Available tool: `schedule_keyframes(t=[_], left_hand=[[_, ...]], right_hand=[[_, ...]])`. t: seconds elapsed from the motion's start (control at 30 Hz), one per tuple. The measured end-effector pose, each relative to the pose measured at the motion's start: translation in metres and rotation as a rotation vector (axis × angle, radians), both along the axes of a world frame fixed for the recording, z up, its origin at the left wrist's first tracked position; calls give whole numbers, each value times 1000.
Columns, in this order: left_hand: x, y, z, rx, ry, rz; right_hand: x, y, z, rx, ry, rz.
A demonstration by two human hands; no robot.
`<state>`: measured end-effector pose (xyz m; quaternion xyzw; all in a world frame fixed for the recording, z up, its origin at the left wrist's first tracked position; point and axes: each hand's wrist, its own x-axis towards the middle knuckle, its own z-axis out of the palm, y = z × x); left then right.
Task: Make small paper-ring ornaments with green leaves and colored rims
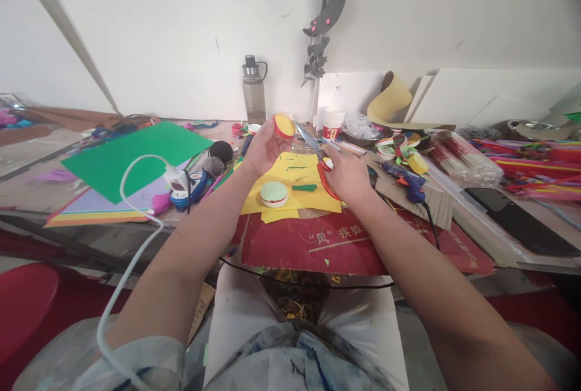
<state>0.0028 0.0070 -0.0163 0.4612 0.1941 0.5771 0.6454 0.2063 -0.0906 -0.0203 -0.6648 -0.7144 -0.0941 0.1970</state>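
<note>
Yellow-faced round disc with red rim [285,126] held in left hand [264,150], raised above surface [66,140]; grip narrow around rim. Red-handled metal scissors [309,139] held in right hand [347,174], blades pointed toward disc; whether disc is touched cannot be told. Below, white round piece with pale green top [273,193] and dark green strip [304,187] laid on yellow paper [313,201], partly spread over red printed board [281,252].

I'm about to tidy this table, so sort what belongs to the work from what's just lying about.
Part of the work, it seems:
yellow-topped disc, in the left hand
scissors, in the right hand
yellow paper
pale-green-topped disc, on the paper

Probably just lying about:
bottle
phone
paper cups
</note>
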Motion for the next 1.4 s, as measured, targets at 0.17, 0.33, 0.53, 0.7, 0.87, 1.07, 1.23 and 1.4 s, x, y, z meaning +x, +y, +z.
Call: schedule_keyframes(t=[0.17,0.33,0.53,0.7,0.87,1.07,1.23,1.4], left_hand=[[1,-2,-1,-20,10,-39],[2,-5,0,-64,4,-89],[2,-7,5,-99,3,-78],[1,-5,5,-66,4,-82],[1,-5,8,-85,9,-65],[1,-5,4,-65,-10,-71],[0,-3,-2,-31,5,-76],[0,-2,-3,-18,60,-123]], right_hand=[[-1,-3,2,17,21,-11],[0,-2,1,22,7,-12],[0,-1,0,41,-3,-7],[1,1,-2,54,-12,8],[2,3,-3,52,-18,19],[2,3,-3,26,1,3],[3,2,-1,16,41,20],[3,2,0,10,51,31]])
